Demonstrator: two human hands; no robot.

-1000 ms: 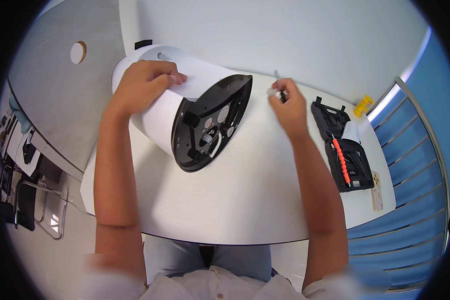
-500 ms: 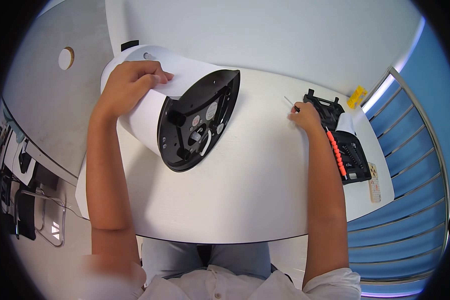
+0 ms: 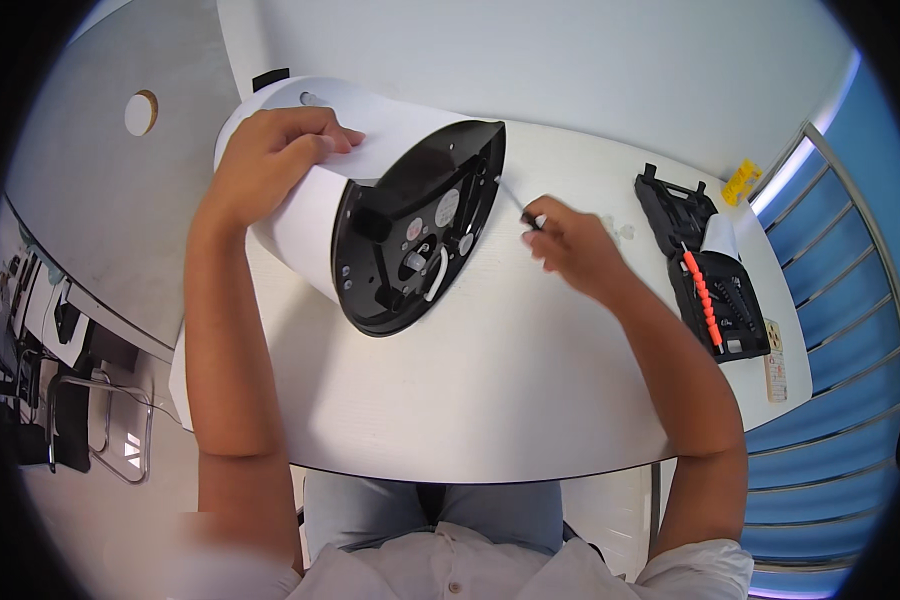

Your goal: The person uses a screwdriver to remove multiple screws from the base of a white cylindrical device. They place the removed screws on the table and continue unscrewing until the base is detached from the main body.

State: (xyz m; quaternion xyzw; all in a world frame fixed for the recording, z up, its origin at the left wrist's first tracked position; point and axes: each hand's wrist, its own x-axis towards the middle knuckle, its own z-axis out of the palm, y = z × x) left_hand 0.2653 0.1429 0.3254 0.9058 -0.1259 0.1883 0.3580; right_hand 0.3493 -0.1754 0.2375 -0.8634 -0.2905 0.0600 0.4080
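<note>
A white rounded appliance (image 3: 300,235) lies on its side on the white table, its black underside (image 3: 425,215) facing right and toward me. Recesses, round labels and a short white cord show in that underside. My left hand (image 3: 270,160) grips the white shell from above, fingers curled over its upper wall. Between the fingers of my right hand (image 3: 570,245) is a screwdriver (image 3: 526,217) with a dark handle and thin metal shaft. Its tip points up-left at the right rim of the underside; whether it touches, I cannot tell.
An open black tool case (image 3: 680,205) lies at the right, with an orange ribbed flexible shaft (image 3: 701,298) in it. Beside it are a pale remote control (image 3: 776,360) and a yellow object (image 3: 741,182). Small clear pieces (image 3: 625,232) lie nearby. A metal railing (image 3: 830,170) runs beyond the table.
My right hand has moved left with the screwdriver, from beside the tool case to the appliance's underside. My left hand keeps its hold on the shell. The whole view has shifted slightly.
</note>
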